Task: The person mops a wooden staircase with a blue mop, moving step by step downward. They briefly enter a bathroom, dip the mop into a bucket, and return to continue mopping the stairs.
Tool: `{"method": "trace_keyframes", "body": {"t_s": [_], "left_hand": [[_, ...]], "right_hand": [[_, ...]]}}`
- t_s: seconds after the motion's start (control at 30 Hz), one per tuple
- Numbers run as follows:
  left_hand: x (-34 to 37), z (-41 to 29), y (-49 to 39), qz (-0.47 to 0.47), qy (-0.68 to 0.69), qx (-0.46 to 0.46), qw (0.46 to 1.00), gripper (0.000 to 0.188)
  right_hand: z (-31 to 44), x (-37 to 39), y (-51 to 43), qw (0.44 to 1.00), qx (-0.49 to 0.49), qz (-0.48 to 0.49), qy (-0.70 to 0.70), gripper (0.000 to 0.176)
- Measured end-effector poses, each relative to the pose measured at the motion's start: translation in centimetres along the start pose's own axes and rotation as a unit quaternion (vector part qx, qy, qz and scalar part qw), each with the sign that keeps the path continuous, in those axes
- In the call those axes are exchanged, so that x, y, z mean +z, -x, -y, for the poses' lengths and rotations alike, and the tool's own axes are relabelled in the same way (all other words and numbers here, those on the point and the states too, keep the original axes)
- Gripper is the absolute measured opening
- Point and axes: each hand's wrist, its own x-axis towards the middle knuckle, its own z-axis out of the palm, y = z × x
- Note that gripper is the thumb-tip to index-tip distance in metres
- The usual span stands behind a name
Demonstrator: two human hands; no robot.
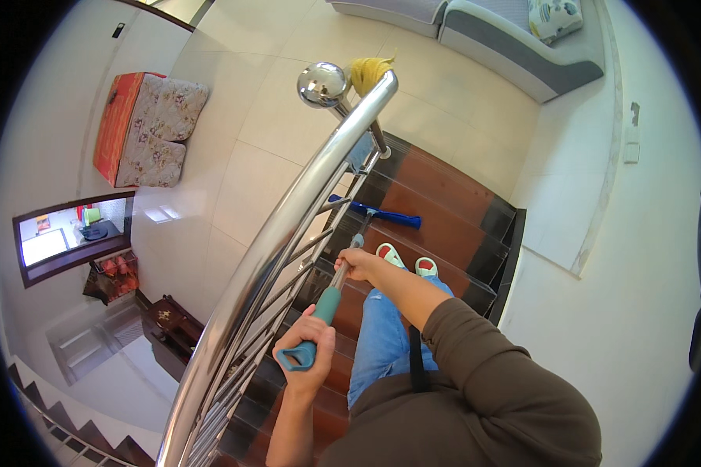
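Observation:
My left hand (308, 347) is closed around the teal grip at the top end of a long-handled mop (343, 269), just behind its loop. Lower on the metal pole, my right hand (356, 264) wraps round it near a pale collar. The mop's wide blue head (394, 218) rests on a reddish-brown stair tread (438, 190) with black ends, ahead of my feet. One end of the head shows between the railing bars. The pole slants down beside the steel handrail (280, 248).
A yellow cloth (370, 75) hangs by the handrail's end, next to a steel ball (322, 85). A white wall (590, 327) bounds the stairs on the right. Below are a tiled floor (269, 122), a grey sofa (496, 46) and a red box (117, 125) with floral padding.

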Motion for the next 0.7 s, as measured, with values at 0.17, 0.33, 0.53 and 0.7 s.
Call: {"method": "trace_keyframes", "body": {"t_s": [0.17,0.33,0.53,0.7], "left_hand": [[-2.7,0.2,-1.6,0.027,0.049,0.051,0.997,0.017],[-4.3,1.0,-3.5,0.061,0.15,0.026,0.987,0.018],[2.2,5.8,-4.8,0.077,0.192,-0.019,0.978,0.018],[10.2,11.2,-7.3,0.026,0.215,-0.084,0.973,0.017]], "right_hand": [[-0.6,0.8,1.2,0.996,-0.051,0.015,-0.068,0.006],[1.0,-2.0,2.8,0.981,-0.127,-0.064,-0.128,0.004],[8.0,-12.2,2.7,0.977,-0.156,-0.133,-0.065,0.007],[14.2,-18.3,-0.3,0.978,-0.098,-0.185,-0.014,0.005]]}}
